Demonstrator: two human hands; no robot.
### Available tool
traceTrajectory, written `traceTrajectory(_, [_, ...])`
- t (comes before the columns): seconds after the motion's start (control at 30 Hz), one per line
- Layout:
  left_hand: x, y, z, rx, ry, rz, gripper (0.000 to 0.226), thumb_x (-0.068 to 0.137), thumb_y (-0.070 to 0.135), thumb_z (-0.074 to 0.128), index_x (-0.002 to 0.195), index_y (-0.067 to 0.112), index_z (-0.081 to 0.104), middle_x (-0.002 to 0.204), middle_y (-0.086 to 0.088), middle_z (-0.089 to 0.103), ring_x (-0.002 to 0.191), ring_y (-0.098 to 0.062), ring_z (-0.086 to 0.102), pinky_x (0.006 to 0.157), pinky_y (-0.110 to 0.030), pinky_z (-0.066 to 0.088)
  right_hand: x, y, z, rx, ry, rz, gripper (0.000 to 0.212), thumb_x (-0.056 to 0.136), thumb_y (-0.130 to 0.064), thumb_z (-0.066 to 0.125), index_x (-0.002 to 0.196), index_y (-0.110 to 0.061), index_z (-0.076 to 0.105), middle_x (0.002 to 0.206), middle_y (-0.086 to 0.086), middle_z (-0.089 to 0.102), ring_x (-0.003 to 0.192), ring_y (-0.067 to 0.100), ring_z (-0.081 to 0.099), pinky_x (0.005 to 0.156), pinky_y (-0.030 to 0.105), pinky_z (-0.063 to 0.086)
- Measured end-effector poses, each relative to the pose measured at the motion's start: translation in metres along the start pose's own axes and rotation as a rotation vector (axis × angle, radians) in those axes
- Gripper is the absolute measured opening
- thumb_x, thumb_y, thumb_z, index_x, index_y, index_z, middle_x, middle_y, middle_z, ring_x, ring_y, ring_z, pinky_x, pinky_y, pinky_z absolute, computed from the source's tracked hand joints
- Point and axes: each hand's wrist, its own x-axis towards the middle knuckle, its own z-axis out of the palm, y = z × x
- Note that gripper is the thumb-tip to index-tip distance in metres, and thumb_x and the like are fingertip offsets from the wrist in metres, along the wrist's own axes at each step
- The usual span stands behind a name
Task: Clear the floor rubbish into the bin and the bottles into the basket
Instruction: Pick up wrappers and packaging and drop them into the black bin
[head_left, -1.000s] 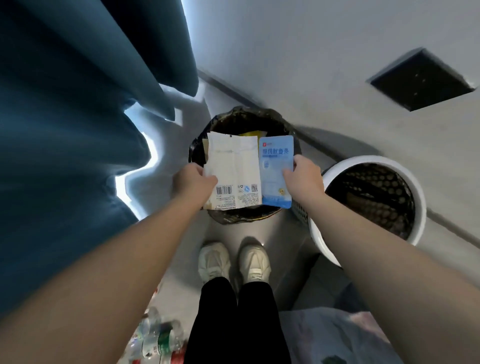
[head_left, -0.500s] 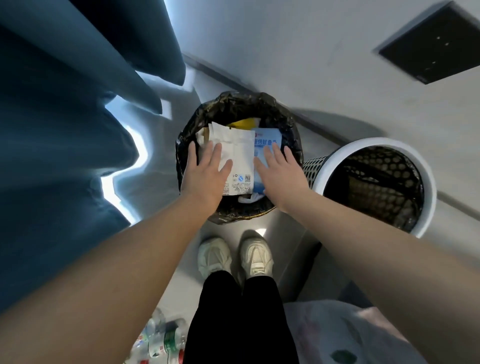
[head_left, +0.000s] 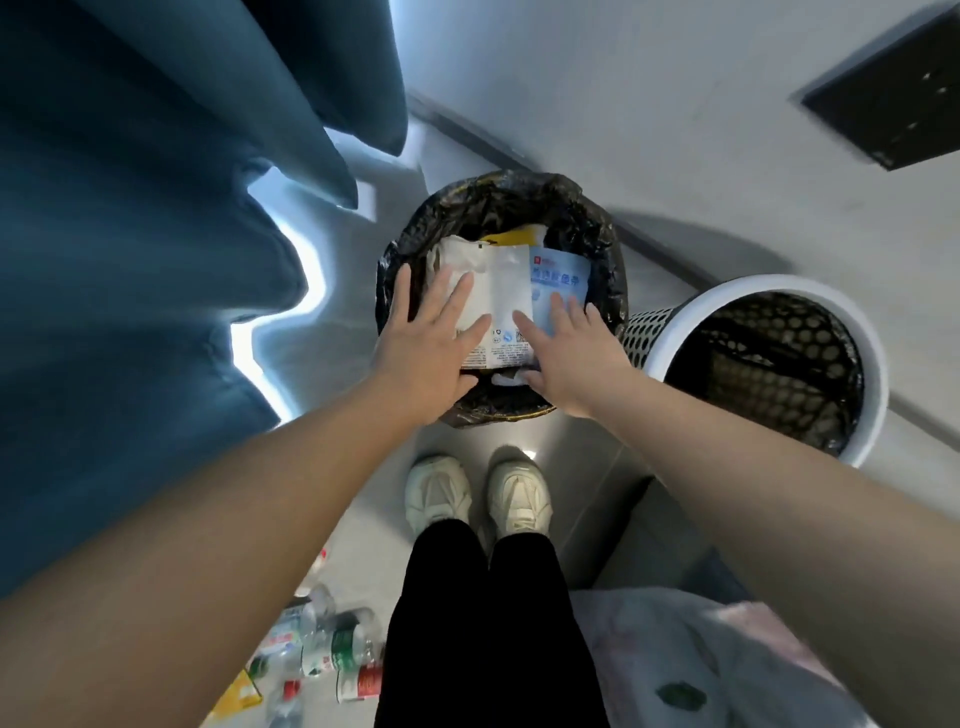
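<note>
The bin (head_left: 483, 205) is round and lined with a crinkled, glossy black plastic bag folded over its rim. Inside it, near the top, lie 2 flat packets side by side: a white wrapper (head_left: 501, 278) with creased film and small printed text along its near edge, and a smooth pale-blue packet (head_left: 561, 278) with white lettering. A yellow scrap (head_left: 511, 236) shows behind them. The left hand (head_left: 431, 358) is spread palm down, fingers straight, over the white wrapper and grips nothing. The right hand (head_left: 576, 358) is likewise flat and unclenched, its fingertips over the blue packet. Whether either palm presses down cannot be told. Just right of the bin, touching or nearly touching it, stands the basket (head_left: 769, 285), a round tub with a thick white rim and dark perforated mesh walls. Heavy teal curtain (head_left: 130, 260) folds fill the left side and reach close to the bin. On the smooth grey floor (head_left: 571, 457) stand 2 cream shoes (head_left: 436, 493) below black trouser legs. Behind the feet, at lower left, clear plastic bottles (head_left: 332, 649) with green and red labels lie in a loose heap, well apart from the basket, partly hidden by the left forearm. A pale patterned fabric (head_left: 701, 665) sits at lower right.
</note>
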Motion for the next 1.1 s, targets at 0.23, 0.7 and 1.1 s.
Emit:
traceTrajectory(0.23, [-0.143,-0.003,-0.032,-0.168,-0.051,-0.288,0.078,0.092,0.065,0.028,0.154,0.025,0.001,0.159,-0.013,-0.016,0.146,-0.034,-0.017,0.11,-0.065,-0.007,-0.111,-0.018,-0.045,-0.079,0.089,-0.102,0.083,0.091,-0.07,0.029,0.152,-0.035,-0.015,0.162,0.01,-0.014,0.147,0.037,-0.014,0.116,0.063,0.001])
traceTrajectory(0.7, [-0.367,0.142,0.022,-0.941,-0.184,-1.011,0.068,0.096,0.058,0.029,0.152,0.021,0.016,0.161,-0.01,-0.002,0.148,-0.031,-0.006,0.116,-0.058,0.006,-0.212,-0.167,-0.02,-0.528,-0.033,-0.519,0.082,0.093,-0.066,0.03,0.152,-0.033,-0.018,0.162,0.008,-0.014,0.148,0.035,-0.013,0.116,0.061,0.0])
traceTrajectory(1.1, [-0.496,0.241,0.138,-1.433,-0.18,-1.439,0.068,0.096,0.058,0.029,0.152,0.022,0.015,0.161,-0.007,-0.003,0.148,-0.028,-0.008,0.116,-0.057,0.003,-0.265,-0.337,0.059,-1.011,-0.016,-0.773,0.082,0.093,-0.065,0.034,0.154,-0.029,-0.008,0.163,0.009,0.0,0.149,0.035,0.0,0.114,0.062,0.004])
